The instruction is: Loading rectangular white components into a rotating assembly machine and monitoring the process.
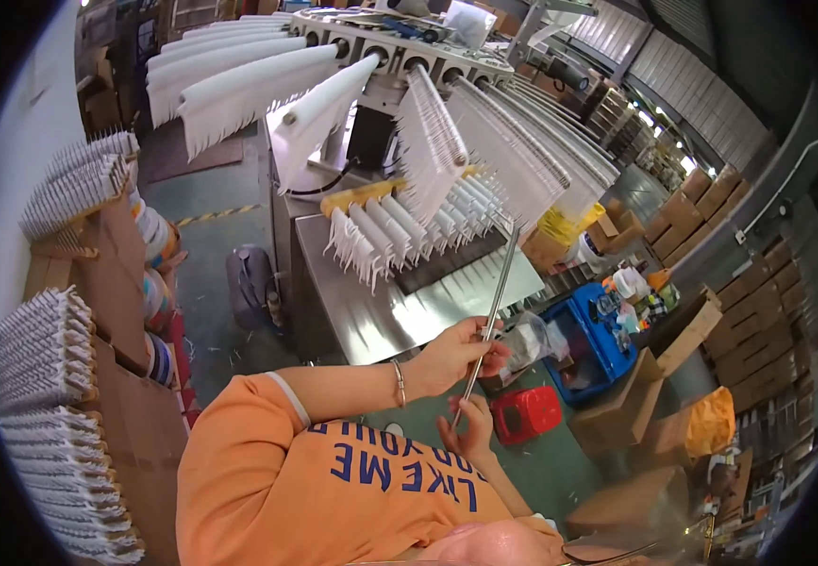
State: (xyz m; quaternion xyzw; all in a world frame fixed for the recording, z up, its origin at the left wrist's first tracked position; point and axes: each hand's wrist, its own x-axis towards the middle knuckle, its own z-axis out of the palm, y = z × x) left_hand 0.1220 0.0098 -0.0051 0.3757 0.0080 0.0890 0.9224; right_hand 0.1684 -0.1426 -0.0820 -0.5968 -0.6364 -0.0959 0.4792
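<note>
My left hand (454, 357), with a bracelet at its wrist, is closed around a long thin metal rod (500, 291). Lower down, my right hand (470, 426) has its fingers curled at the rod's near end. The rod slants up and away, its far end close to the white fringed pieces on the machine. Beyond my hands, a steel table (371, 325) bears a rack of several white fringed rolls (385, 236) with a yellow edge. Above it, a large machine (409, 38) holds out several arms draped with white fringed sheets (494, 141).
Spiky racks of white pieces (41, 358) stand on cardboard boxes (135, 406) at the left. Toward the right are a red plastic container (526, 415), a blue bin (574, 391) with bags and bottles, and open cartons (621, 406). A dark grey canister (251, 283) stands on the floor.
</note>
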